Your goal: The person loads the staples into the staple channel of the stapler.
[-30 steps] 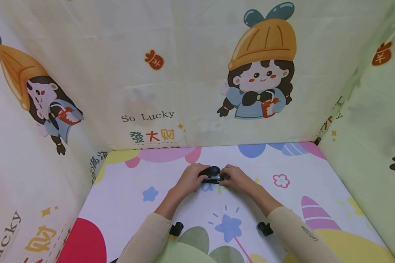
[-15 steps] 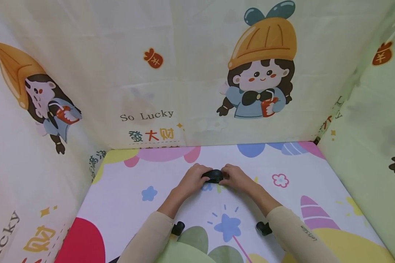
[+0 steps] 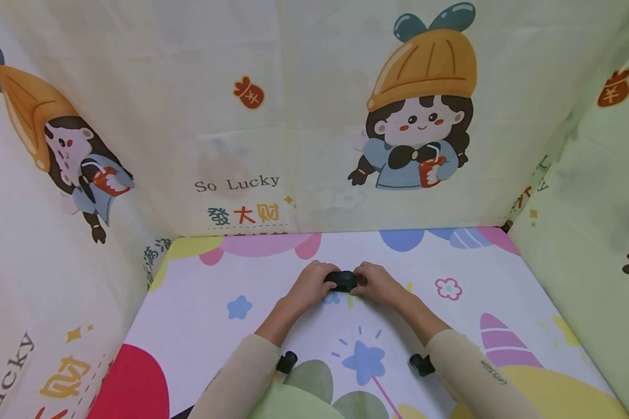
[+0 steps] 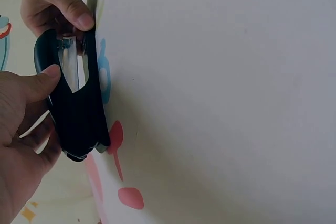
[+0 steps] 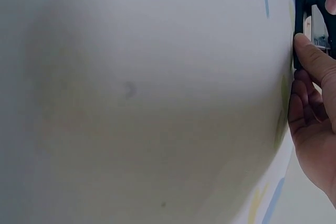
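Note:
A black stapler (image 3: 342, 281) stands at the far middle of the table. In the left wrist view the stapler (image 4: 79, 116) shows its silver metal magazine (image 4: 72, 64) between upper arm and base. My left hand (image 3: 310, 285) grips the upper arm from the left, with the thumb (image 4: 39, 85) on its near side. My right hand (image 3: 375, 281) pinches the front end of the base from the right. The right wrist view shows the right thumb (image 5: 312, 59) on the base, while much of the stapler lies beyond the frame edge.
The table is covered by a white printed cloth (image 3: 188, 326) with stars, flowers and letters. Cream printed fabric walls (image 3: 314, 128) rise behind and at both sides. A black wrist camera (image 3: 287, 362) sits under the left sleeve, another camera (image 3: 421, 365) under the right.
The stapler's upper arm has come down and forward, so the silver part seen earlier in the head view is covered. My left hand has shifted slightly right with it; the right hand stays nearly still.

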`<act>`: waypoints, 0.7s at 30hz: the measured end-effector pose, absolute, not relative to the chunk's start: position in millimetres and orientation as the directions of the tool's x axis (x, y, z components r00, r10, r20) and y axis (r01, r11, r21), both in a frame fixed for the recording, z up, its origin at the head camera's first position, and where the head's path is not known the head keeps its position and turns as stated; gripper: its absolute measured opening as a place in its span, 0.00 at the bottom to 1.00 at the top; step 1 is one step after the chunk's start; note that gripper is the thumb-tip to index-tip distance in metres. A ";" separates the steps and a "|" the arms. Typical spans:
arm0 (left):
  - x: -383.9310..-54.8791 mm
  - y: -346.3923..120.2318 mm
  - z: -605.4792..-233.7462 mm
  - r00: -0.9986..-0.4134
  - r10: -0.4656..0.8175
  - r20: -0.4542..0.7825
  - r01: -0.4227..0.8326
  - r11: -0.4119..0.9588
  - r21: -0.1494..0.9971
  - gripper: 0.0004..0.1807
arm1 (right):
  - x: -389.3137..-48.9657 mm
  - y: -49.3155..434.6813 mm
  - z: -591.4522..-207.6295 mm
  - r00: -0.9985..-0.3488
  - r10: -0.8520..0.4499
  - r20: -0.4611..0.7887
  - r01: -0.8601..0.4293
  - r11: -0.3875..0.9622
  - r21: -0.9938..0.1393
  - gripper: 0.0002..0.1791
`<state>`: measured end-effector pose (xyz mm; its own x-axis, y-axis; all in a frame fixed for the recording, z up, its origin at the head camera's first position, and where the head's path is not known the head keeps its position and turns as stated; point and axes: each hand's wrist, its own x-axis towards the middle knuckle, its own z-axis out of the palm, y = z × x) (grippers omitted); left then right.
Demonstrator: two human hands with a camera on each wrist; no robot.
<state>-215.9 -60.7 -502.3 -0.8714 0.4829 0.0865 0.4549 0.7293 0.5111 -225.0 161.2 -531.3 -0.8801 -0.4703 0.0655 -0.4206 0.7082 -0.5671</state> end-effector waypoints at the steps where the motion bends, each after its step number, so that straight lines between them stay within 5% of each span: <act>1: -215.6 -60.1 -502.5 -0.876 0.477 0.075 0.445 0.738 0.507 0.15 | -224.7 161.1 -531.6 -0.879 -0.472 0.065 -0.421 0.706 -0.570 0.16; 21: -215.0 -49.4 -499.3 -0.856 0.510 0.089 0.506 0.788 0.352 0.12 | -226.6 161.4 -528.7 -0.883 -0.464 0.065 -0.410 0.699 -0.586 0.17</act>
